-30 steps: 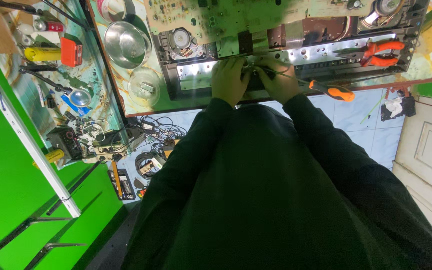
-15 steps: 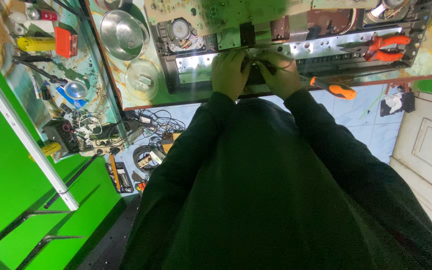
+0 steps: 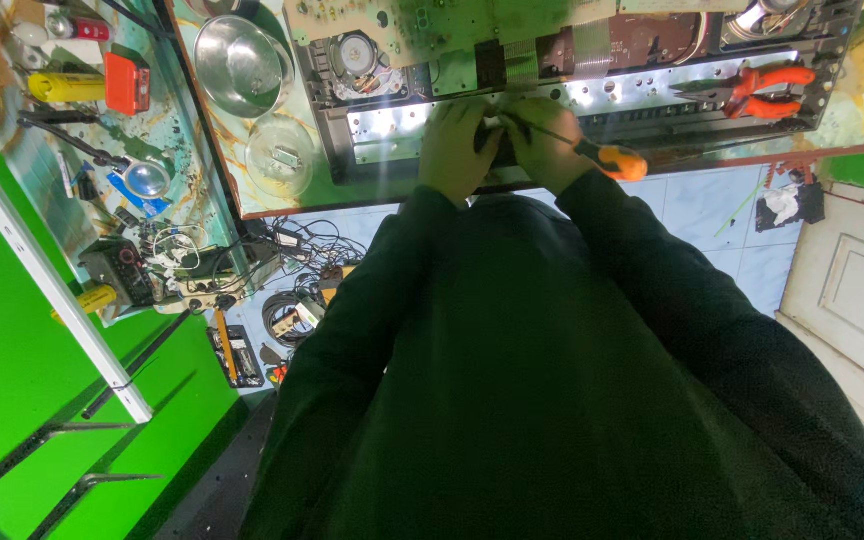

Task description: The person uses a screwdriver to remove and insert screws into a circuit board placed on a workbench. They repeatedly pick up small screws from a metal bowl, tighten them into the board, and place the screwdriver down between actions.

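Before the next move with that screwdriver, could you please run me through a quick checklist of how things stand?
1. Right hand gripping the orange-handled screwdriver: ok.
2. Left hand resting on the opened device chassis: ok.
3. Screwdriver tip seated in a screw: cannot tell, the hands hide it.
4. Orange pliers lying on the chassis, apart from both hands: ok.
5. Steel bowl and clear lid on the bench left of the chassis, apart from the hands: ok.
6. Floor below: not ok, tangled cables lie under the bench edge.
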